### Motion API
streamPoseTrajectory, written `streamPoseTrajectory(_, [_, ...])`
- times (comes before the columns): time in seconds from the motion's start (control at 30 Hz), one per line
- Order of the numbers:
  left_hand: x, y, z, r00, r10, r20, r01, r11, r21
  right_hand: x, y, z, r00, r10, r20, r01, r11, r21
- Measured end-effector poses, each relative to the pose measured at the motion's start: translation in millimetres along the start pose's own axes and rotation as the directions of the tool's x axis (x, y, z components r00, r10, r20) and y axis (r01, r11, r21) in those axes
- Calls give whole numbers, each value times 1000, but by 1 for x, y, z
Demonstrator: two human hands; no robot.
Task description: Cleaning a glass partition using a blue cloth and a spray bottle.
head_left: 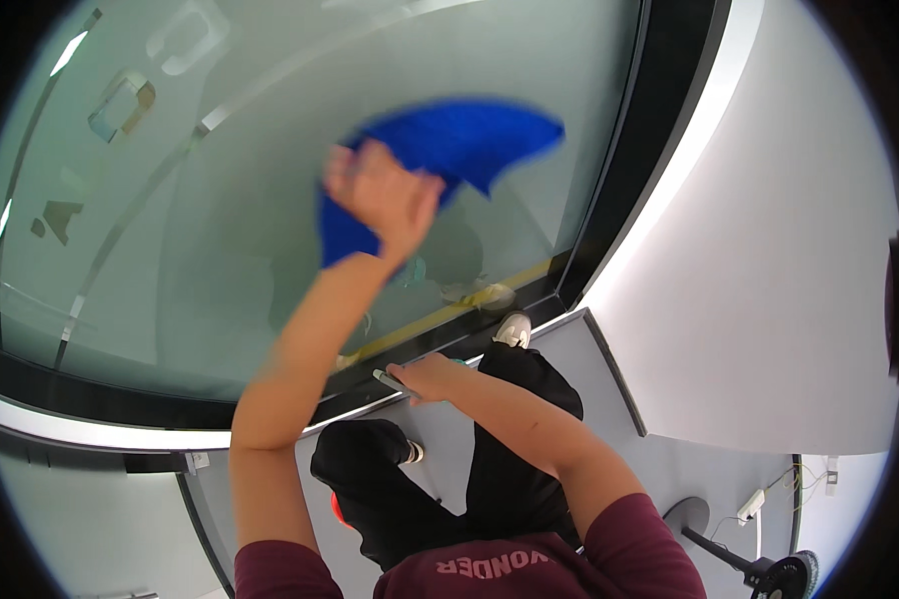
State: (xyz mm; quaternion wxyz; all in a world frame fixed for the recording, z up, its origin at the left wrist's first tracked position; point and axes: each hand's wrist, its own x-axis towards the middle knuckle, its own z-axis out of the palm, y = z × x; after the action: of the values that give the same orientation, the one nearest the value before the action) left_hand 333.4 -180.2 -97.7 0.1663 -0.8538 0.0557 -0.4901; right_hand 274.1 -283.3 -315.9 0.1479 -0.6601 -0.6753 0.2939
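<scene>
Glass [220, 290] spans the upper left, bounded right and below by a black frame [681, 60]. Over it spreads a blue cloth [459, 140], with wide room leftward and less toward the right edge. The left hand [382, 195] covers the cloth; blur hides whether it grips. Lower, the right hand [427, 377] closes round a slim grey handle [394, 381].

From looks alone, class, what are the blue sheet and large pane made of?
Blue sheet: probably soft, matt fabric; it flops into loose points, though blur hides any weave. Large pane: likely glass, possibly plastic, smooth and glossy: bright streaks gleam on it.
</scene>
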Motion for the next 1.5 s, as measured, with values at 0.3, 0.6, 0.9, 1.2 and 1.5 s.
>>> streamPoseTrajectory(0.3, [-19, -27, -38, 993, -67, 93, 48, 980, 195, 6, -33, -10, 961, -272, -52, 265, 957, -114])
streamPoseTrajectory(0.6, [-167, 36, 64, 597, 631, 495, -704, 708, -53, 2, -60, 11, 917, -381, -117, 398, 897, 195])
streamPoseTrajectory(0.9, [-179, -4, 12, 813, 451, 367, -286, 860, -423, -26, -72, -13, 913, -381, 148, 260, 820, 510])
streamPoseTrajectory(1.2, [-46, -112, -132, 963, -256, 81, 180, 839, 514, -17, -64, -8, 971, -172, -168, 229, 874, 429])
streamPoseTrajectory(1.5, [-119, -28, -33, 850, -225, 476, 146, 969, 198, -3, -77, 29, 969, -21, 246, -67, 936, 345])
